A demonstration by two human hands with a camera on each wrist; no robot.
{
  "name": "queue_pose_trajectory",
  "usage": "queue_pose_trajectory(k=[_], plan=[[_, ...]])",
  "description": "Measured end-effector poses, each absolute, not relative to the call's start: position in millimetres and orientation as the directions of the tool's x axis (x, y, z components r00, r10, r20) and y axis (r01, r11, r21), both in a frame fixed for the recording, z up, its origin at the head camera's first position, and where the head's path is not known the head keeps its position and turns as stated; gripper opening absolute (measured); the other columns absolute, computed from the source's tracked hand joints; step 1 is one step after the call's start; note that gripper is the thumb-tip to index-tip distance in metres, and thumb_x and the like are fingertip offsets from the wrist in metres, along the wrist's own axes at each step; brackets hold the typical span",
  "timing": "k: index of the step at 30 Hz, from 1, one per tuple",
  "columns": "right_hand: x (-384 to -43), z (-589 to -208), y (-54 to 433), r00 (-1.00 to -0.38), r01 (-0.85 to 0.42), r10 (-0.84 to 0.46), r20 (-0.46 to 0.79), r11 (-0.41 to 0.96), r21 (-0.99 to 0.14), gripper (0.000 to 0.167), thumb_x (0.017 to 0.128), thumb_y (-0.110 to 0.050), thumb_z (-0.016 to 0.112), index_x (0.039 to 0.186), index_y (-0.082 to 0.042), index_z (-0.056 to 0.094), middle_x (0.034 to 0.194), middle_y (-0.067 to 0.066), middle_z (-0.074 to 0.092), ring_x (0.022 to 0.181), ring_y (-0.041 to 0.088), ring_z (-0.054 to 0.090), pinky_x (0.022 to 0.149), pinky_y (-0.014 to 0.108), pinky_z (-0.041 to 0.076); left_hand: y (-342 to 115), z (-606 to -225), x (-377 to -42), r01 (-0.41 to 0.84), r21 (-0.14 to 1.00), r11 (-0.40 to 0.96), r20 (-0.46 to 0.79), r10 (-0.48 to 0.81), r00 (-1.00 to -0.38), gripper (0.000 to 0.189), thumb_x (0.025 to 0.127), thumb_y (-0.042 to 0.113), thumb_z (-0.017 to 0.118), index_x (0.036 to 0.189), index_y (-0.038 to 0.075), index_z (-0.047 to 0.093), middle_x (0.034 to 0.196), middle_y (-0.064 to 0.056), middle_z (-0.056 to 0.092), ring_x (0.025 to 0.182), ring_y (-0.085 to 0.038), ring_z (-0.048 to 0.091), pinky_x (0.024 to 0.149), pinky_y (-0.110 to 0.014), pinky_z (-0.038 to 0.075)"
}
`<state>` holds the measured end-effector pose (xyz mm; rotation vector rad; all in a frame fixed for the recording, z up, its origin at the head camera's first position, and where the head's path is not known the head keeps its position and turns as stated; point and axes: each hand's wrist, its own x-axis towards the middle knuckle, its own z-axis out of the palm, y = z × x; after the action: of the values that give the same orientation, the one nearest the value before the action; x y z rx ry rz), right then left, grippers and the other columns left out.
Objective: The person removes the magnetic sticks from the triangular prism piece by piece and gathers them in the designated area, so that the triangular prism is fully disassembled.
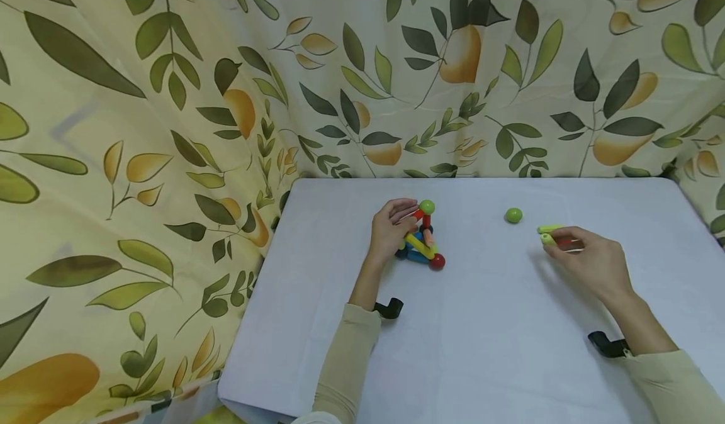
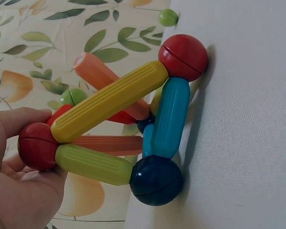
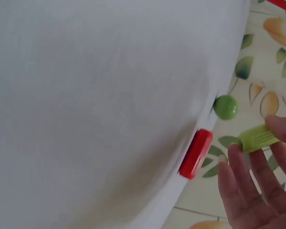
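Observation:
My left hand (image 1: 387,228) grips a red ball (image 2: 38,147) at one corner of a magnetic ball-and-stick frame (image 1: 419,245), which stands on the table. Yellow, blue, light green, red and orange sticks join its balls. One orange stick (image 2: 102,78) shows a free end, and a green ball (image 1: 427,207) tops the far side. Over at the right, my right hand (image 1: 595,260) pinches a light green stick (image 3: 257,138) between thumb and fingers. Close to that hand lie a red stick (image 3: 196,153) and another yellow-green stick (image 1: 549,229).
A loose green ball (image 1: 513,215) sits on the white-covered table (image 1: 470,348) between the frame and my right hand. Behind and to the left hangs a leaf-patterned curtain (image 1: 362,65), close to the table's far edge.

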<state>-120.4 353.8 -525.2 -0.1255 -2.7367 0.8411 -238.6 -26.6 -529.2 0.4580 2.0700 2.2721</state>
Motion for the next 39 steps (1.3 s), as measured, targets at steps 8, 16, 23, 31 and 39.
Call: queue_pose_trajectory(k=[8, 16, 23, 31, 39], plan=[[-120.9, -519.3, 375.3, -0.968, -0.059, 0.061, 0.242, 0.887, -0.458, 0.030, 0.081, -0.017, 0.089, 0.108, -0.007, 0.080, 0.100, 0.023, 0.075, 0.080, 0.043, 0.072, 0.055, 0.031, 0.044, -25.5, -528.9, -237.3, 0.151, 0.981, -0.125, 0.176, 0.219, -0.960, 0.035, 0.098, -0.005, 0.068, 0.131, 0.004, 0.064, 0.132, -0.016, 0.069, 0.122, -0.026, 0.068, 0.091, -0.051, 0.060], [-125.5, -520.7, 383.8, -0.995, 0.025, 0.060, 0.078, 0.919, -0.394, 0.032, 0.086, -0.018, 0.084, 0.115, -0.004, 0.078, 0.120, 0.029, 0.068, 0.109, 0.057, 0.059, 0.077, 0.067, 0.048, -26.0, -529.4, -237.3, 0.130, 0.983, -0.128, 0.156, 0.216, -0.964, 0.035, 0.098, -0.004, 0.069, 0.131, 0.003, 0.065, 0.131, -0.013, 0.070, 0.122, -0.026, 0.068, 0.092, -0.053, 0.060], [-133.8, -527.7, 386.7, -0.996, 0.038, 0.063, 0.060, 0.934, -0.355, 0.034, 0.085, -0.013, 0.085, 0.114, 0.001, 0.076, 0.116, 0.031, 0.067, 0.108, 0.057, 0.059, 0.082, 0.070, 0.048, -25.1, -529.1, -237.8, 0.142, 0.984, -0.109, 0.163, 0.218, -0.962, 0.034, 0.099, -0.002, 0.068, 0.131, 0.005, 0.065, 0.130, -0.009, 0.071, 0.121, -0.024, 0.068, 0.091, -0.051, 0.061], [-142.4, -536.5, 391.0, -0.991, -0.018, 0.030, 0.127, 0.933, -0.360, 0.030, 0.081, -0.010, 0.087, 0.103, 0.006, 0.075, 0.091, 0.023, 0.070, 0.080, 0.039, 0.065, 0.065, 0.055, 0.050, -24.5, -529.4, -237.0, 0.124, 0.983, -0.134, 0.151, 0.219, -0.964, 0.034, 0.098, -0.005, 0.068, 0.130, 0.003, 0.066, 0.129, -0.010, 0.071, 0.120, -0.024, 0.069, 0.092, -0.057, 0.058], [-147.7, -539.7, 391.5, -0.989, -0.016, 0.039, 0.139, 0.928, -0.371, 0.030, 0.082, -0.009, 0.088, 0.103, 0.007, 0.075, 0.091, 0.023, 0.071, 0.083, 0.040, 0.066, 0.066, 0.054, 0.050, -25.3, -529.3, -237.1, 0.121, 0.985, -0.123, 0.146, 0.226, -0.963, 0.033, 0.099, -0.004, 0.067, 0.130, 0.005, 0.066, 0.129, -0.008, 0.071, 0.119, -0.020, 0.070, 0.093, -0.058, 0.058]])
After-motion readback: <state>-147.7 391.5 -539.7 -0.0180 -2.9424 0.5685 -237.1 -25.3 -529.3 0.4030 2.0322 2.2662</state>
